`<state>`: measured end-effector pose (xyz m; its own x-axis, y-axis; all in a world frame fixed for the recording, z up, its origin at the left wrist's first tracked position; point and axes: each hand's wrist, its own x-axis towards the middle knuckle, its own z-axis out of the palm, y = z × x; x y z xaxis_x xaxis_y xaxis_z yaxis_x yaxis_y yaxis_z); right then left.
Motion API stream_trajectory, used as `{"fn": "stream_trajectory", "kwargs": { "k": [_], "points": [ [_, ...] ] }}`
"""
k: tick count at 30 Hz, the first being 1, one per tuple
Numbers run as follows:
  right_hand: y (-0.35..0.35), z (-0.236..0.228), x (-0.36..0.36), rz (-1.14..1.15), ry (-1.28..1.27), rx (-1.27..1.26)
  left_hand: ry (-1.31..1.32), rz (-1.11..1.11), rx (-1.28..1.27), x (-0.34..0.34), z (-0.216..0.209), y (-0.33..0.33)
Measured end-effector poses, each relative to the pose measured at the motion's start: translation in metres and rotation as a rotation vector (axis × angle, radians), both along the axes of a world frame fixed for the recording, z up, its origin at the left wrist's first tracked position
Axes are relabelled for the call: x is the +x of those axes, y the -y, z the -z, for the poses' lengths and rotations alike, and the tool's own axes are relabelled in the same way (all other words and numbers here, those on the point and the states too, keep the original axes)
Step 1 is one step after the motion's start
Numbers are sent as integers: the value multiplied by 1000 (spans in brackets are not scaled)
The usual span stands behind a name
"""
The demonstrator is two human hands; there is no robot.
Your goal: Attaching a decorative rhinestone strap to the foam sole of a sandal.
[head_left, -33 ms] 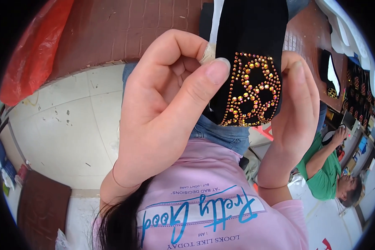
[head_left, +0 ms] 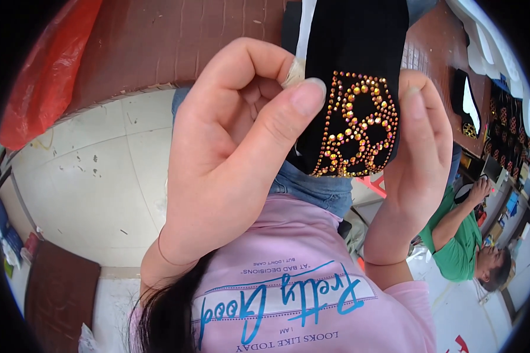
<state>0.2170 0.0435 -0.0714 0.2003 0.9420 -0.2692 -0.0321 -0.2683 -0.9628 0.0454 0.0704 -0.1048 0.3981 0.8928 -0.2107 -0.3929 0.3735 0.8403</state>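
In the head view, our left hand [head_left: 224, 147] is pinching, thumb and index finger clamped on the left edge of the black band [head_left: 359, 35], with a pale wrap [head_left: 295, 73] on that index fingertip. Just right of the thumb, gold-orange stones [head_left: 362, 123] glitter across the fabric! Our right hand [head_left: 415, 159] bends its fingers at the opposite edge; whether they grip, we cannot tell. Beyond our left fingers spreads a brown tabletop [head_left: 176, 41]; well right of our right fingers, we spot 1 person in green [head_left: 458, 241].

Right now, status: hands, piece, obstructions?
Left hand pinches black band with orange-gold gems. Right hand at its right edge. Nothing visibly across gems.
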Motion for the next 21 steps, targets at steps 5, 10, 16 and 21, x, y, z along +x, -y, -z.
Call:
{"fn": "stream_trajectory", "kwargs": {
  "k": [5, 10, 16, 21],
  "points": [
    [12, 3, 6, -34, 65, 19, -10, -27, -11, 7, 4, 13],
    [29, 11, 12, -31, -15, 107, 42, -43, 17, 13, 15, 30],
    [35, 23, 7, -6, -48, 233, 53, -161, 256, 31, 38, 43],
    [35, 32, -1, 75, -34, 332, -21, -269, 379, 44, 49, 45]
  ]
}}
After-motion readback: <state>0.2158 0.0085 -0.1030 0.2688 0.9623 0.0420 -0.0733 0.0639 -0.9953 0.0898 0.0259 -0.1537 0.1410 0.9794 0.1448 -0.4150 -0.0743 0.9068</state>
